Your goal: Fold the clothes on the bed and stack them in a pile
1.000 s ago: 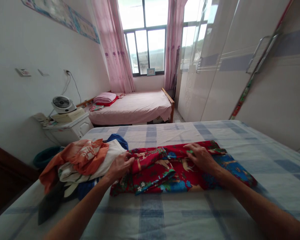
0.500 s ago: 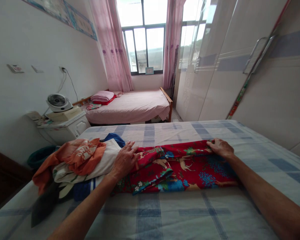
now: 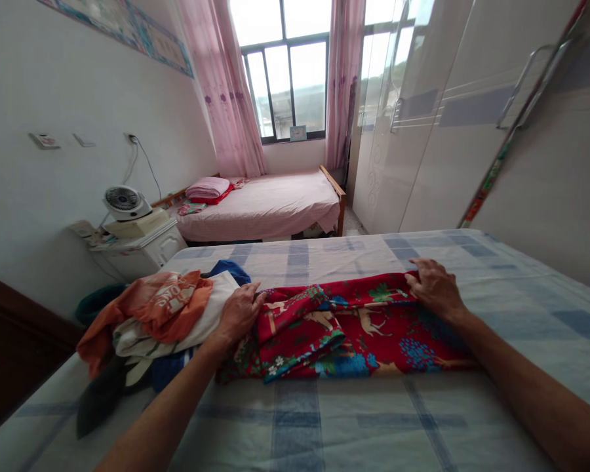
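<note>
A red printed garment (image 3: 373, 321), patterned with deer, trees and blue foliage, lies folded into a long strip on the bed. At its upper left edge, my left hand (image 3: 240, 311) has fingers closed on the cloth. My right hand (image 3: 436, 288) rests on the strip's upper right end, fingers stretched and apart; its palm side is hidden. Left of my left hand is a loose clothes pile, with an orange garment (image 3: 164, 307) on top, a white one (image 3: 211, 311) beneath, and blue and dark pieces partly covered.
The clothes lie on a bed with a blue-and-white checked sheet (image 3: 344, 426). Beyond it stand a pink-covered bed (image 3: 265, 206) and a window (image 3: 295, 85). A small fan (image 3: 126, 202) sits on a white cabinet (image 3: 152, 252) at left; a glossy wardrobe (image 3: 437, 170) lines the right.
My left hand has shifted slightly left, and its fingers have drawn in at the garment's edge. My right fingers have loosened from the upper edge and spread. The view has tilted slightly.
</note>
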Tool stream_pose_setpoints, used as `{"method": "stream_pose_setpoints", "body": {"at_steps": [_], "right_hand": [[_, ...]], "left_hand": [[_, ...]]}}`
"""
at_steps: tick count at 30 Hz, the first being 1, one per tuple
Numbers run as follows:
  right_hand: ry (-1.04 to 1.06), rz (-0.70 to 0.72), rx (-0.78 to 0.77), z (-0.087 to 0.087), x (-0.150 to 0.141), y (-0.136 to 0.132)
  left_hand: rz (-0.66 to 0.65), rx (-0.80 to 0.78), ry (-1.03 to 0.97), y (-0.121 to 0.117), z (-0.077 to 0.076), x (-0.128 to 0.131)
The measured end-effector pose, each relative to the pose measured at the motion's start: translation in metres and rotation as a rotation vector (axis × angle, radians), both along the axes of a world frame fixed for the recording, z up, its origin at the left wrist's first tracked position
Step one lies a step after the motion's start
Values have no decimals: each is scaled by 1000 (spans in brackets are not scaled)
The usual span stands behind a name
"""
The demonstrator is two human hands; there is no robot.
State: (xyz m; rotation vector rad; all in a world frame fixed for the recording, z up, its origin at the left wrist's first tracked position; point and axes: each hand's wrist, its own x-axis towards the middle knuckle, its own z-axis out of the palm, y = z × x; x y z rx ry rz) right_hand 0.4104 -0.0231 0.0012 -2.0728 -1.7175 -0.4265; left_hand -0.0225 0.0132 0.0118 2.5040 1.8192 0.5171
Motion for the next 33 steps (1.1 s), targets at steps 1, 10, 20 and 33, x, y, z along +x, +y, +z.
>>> {"method": "stream_pose_setpoints", "body": {"at_steps": [1,10,20,33], "right_hand": [[9,111,-5,2,-10,-4],[98,446,-205,2,-36,-42],[130,617,-27,19,-89,-58],[109,775,-80,7,-182,-60]], "left_hand": [[23,-29,37,4,2,0],[121,-252,-209,8,16,-2],[-97,-566,-563,-14,24,-17],[167,-577,-532,-65,22,-40]]}}
